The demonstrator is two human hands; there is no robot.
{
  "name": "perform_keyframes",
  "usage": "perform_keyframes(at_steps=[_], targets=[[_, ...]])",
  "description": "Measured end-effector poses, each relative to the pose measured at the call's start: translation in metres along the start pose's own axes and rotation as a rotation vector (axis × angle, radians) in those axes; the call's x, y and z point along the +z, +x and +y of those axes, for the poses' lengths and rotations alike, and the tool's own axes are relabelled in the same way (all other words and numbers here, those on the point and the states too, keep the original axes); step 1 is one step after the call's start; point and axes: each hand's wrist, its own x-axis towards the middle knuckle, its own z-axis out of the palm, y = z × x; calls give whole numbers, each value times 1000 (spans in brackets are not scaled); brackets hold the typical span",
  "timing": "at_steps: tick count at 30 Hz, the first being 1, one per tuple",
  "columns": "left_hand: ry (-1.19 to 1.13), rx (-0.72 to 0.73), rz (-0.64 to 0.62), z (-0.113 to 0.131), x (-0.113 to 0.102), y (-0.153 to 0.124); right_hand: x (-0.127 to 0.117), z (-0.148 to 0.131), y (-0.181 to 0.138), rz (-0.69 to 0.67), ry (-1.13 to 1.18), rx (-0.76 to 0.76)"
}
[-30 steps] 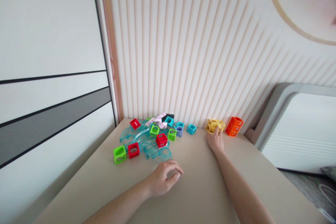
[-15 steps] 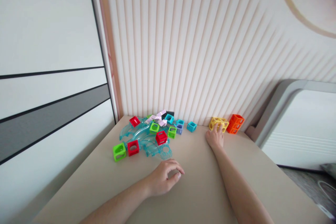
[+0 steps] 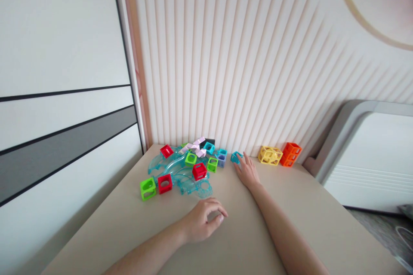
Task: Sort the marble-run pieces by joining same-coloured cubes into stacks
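My right hand (image 3: 248, 172) reaches to a blue cube frame (image 3: 235, 157) near the wall. Its fingers are spread, with the fingertips at the cube's right side and covering part of it; whether they touch it I cannot tell. My left hand (image 3: 204, 220) rests on the table, loosely curved, a gap between thumb and fingers and nothing in it. Right of my right hand stand a yellow block of joined cube frames (image 3: 270, 155) and an orange stack of cube frames (image 3: 291, 154).
Clear teal track pieces (image 3: 176, 167) lie in a heap at the left, with a red cube (image 3: 199, 171), a green cube (image 3: 148, 188), lilac pieces (image 3: 197, 148) and several other cubes on and around them. A ribbed wall (image 3: 206, 51) bounds the table's back.
My right hand has left the yellow block and moved left to the blue cube. The yellow block stays by the wall. My left hand holds its place.
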Motion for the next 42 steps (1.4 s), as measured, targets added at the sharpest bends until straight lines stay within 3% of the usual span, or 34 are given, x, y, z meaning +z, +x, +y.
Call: perform_keyframes(at_steps=[8,14,18,22,27,34,38,40,42], targets=[[8,-25,9,-5,0,1,-10,4,-8,51,225,15],[-204,-152,212,-23,4,1,-38,-41,-38,297,572,-159],[-418,-207,289,-26,4,6,-57,-85,-69,230,716,-379],[-591,-135,330,-15,-1,10,-66,-113,-85,182,754,-455],[-749,-175,409,-5,-9,12,-68,-116,-83,119,668,-529],[-721,-220,595,-8,-11,13,-70,-112,-84,45,530,-587],[-786,-202,583,-8,-14,14,-71,-110,-87,181,603,-563],[-781,-203,567,-8,-15,14,-71,-112,-80,311,680,-453],[-758,-221,555,-7,-15,13,-70,-115,-63,349,697,-293]])
